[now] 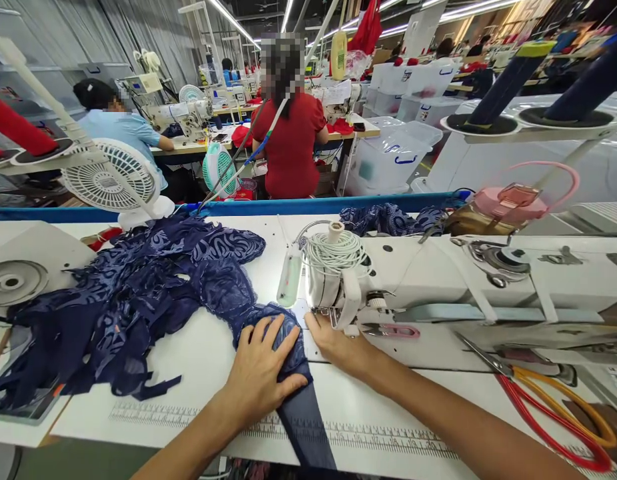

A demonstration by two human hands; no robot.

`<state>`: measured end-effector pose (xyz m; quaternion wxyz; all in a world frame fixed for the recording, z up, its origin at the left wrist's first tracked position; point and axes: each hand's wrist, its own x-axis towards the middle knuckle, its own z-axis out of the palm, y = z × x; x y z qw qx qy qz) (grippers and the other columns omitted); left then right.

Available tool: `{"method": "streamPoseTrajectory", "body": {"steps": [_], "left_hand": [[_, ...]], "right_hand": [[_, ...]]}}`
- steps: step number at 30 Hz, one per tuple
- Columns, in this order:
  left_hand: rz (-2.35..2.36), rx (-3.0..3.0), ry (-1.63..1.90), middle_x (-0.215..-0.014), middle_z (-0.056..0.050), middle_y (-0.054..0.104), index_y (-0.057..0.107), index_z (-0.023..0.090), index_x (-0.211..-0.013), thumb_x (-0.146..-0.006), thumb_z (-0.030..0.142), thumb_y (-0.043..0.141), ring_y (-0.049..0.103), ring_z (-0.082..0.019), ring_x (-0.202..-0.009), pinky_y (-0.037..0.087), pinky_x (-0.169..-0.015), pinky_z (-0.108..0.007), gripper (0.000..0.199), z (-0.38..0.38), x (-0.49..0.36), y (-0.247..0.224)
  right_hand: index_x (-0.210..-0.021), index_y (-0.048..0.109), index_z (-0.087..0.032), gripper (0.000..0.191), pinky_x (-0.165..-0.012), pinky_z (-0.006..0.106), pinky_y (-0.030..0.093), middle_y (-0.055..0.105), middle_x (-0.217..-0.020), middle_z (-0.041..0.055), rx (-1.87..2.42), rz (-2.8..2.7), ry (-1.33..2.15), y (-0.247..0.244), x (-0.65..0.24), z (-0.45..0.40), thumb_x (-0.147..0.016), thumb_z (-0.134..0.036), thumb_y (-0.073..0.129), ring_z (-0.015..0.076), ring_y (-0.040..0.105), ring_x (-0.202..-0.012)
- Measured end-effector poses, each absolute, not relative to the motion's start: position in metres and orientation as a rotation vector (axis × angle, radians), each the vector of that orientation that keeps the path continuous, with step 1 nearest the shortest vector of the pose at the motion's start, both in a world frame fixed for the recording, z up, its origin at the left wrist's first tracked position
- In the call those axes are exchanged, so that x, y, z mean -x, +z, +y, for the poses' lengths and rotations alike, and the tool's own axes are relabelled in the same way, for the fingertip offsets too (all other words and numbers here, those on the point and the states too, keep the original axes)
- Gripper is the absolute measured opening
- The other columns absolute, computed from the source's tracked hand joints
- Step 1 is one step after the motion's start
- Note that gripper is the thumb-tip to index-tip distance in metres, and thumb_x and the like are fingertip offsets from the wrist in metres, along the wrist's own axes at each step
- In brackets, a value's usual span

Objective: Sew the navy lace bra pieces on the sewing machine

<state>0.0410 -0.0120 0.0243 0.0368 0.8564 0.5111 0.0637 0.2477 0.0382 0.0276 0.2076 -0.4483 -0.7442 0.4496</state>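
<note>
My left hand (262, 365) lies with spread fingers on a navy lace garment (283, 327), pressing it against the white table. Beside the sewing machine's needle area, my right hand (333, 341) reaches in from the right; its fingertips are partly hidden by the machine head (333, 287), so its grip is unclear. The garment's smooth navy band (311, 427) hangs toward the front edge, over a printed ruler (378, 437). From its other side, lace cups (223, 287) run into a large navy pile (133, 293) on the left.
Scissors (553, 407) with orange and red handles lie at the right, small pink snips (393, 331) by the machine. A white fan (111, 175) stands behind the pile. Thread cones (513, 87) rise at the upper right. Two people sit at machines ahead.
</note>
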Motion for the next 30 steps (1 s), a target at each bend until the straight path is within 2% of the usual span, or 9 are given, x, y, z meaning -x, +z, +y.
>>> {"method": "streamPoseTrajectory", "body": {"steps": [1, 3, 7, 11, 14, 17, 21, 24, 30], "left_hand": [[1.541, -2.637, 0.214, -0.148, -0.013, 0.041, 0.040, 0.029, -0.144, -0.086, 0.060, 0.056, 0.037, -0.037, -0.131, 0.033, -0.103, -0.056, 0.068, -0.007, -0.042, 0.024], [1.459, -2.667, 0.258, -0.147, -0.015, 0.040, 0.037, 0.024, -0.146, -0.084, 0.059, 0.058, 0.035, -0.037, -0.134, 0.027, -0.107, -0.058, 0.074, 0.005, -0.043, 0.021], [1.297, -2.654, 0.342, -0.145, -0.019, 0.041, 0.037, 0.020, -0.145, -0.081, 0.061, 0.060, 0.034, -0.037, -0.135, 0.032, -0.106, -0.056, 0.080, 0.037, -0.050, 0.017], [1.129, -2.622, 0.367, -0.146, -0.016, 0.039, 0.036, 0.021, -0.145, -0.078, 0.058, 0.065, 0.036, -0.034, -0.133, 0.032, -0.108, -0.052, 0.081, 0.071, -0.053, 0.024], [1.095, -2.631, 0.320, -0.141, -0.016, 0.044, 0.038, 0.022, -0.144, -0.076, 0.060, 0.067, 0.040, -0.035, -0.128, 0.032, -0.108, -0.053, 0.083, 0.081, -0.050, 0.032], [1.158, -2.661, 0.357, -0.124, -0.014, 0.055, 0.048, 0.021, -0.134, -0.083, 0.054, 0.063, 0.051, -0.031, -0.113, 0.042, -0.096, -0.048, 0.063, 0.065, -0.051, 0.037], [1.236, -2.867, 0.445, -0.091, -0.008, 0.060, 0.060, 0.016, -0.110, -0.095, 0.020, 0.048, 0.055, -0.023, -0.082, 0.045, -0.071, -0.036, 0.020, 0.024, -0.063, 0.032], [1.220, -2.999, 0.407, -0.082, -0.006, 0.057, 0.060, 0.012, -0.105, -0.094, 0.011, 0.044, 0.052, -0.021, -0.074, 0.043, -0.065, -0.035, 0.019, 0.007, -0.069, 0.021], [1.291, -2.959, 0.426, -0.087, -0.007, 0.059, 0.062, 0.015, -0.104, -0.095, 0.012, 0.044, 0.055, -0.021, -0.081, 0.046, -0.076, -0.038, 0.021, 0.013, -0.066, 0.011]], "right_hand": [[-0.100, 0.057, -0.016, 0.030, -0.061, 0.027, 0.034, 0.054, -0.074, 0.0027, 1.307, -2.295, 0.937, 0.029, -0.253, 0.033, -0.086, -0.001, 0.035, 0.0151, 0.043, -0.060], [-0.094, 0.055, -0.017, 0.023, -0.060, 0.028, 0.034, 0.054, -0.070, 0.0014, 1.247, -2.468, 0.730, 0.031, -0.266, 0.019, -0.088, -0.005, 0.037, 0.0149, 0.043, -0.056], [-0.089, 0.057, -0.018, 0.017, -0.065, 0.028, 0.038, 0.058, -0.081, 0.0044, 0.914, -2.615, 0.283, 0.027, -0.282, -0.001, -0.096, -0.018, 0.041, 0.0168, 0.052, -0.072], [-0.107, 0.059, -0.019, 0.016, -0.089, 0.036, 0.041, 0.062, -0.103, 0.0074, 0.800, -2.620, 0.336, 0.023, -0.278, -0.005, -0.095, -0.027, 0.052, 0.0208, 0.054, -0.101], [-0.111, 0.058, -0.018, 0.021, -0.100, 0.039, 0.038, 0.064, -0.107, 0.0070, 0.754, -2.627, 0.396, 0.023, -0.273, -0.006, -0.094, -0.029, 0.055, 0.0199, 0.055, -0.103], [-0.112, 0.058, -0.016, 0.022, -0.099, 0.039, 0.039, 0.064, -0.109, 0.0087, 0.731, -2.620, 0.413, 0.023, -0.272, -0.009, -0.094, -0.027, 0.055, 0.0204, 0.055, -0.102], [-0.111, 0.058, -0.016, 0.021, -0.089, 0.036, 0.042, 0.064, -0.106, 0.0083, 0.764, -2.640, 0.435, 0.020, -0.272, -0.012, -0.094, -0.027, 0.055, 0.0207, 0.055, -0.100], [-0.110, 0.059, -0.016, 0.021, -0.088, 0.036, 0.042, 0.064, -0.105, 0.0074, 0.784, -2.641, 0.446, 0.019, -0.272, -0.013, -0.093, -0.027, 0.056, 0.0208, 0.055, -0.100], [-0.120, 0.056, -0.017, 0.027, -0.089, 0.034, 0.041, 0.064, -0.109, 0.0073, 0.830, -2.582, 0.411, 0.023, -0.273, -0.009, -0.094, -0.022, 0.052, 0.0200, 0.056, -0.102]]}}
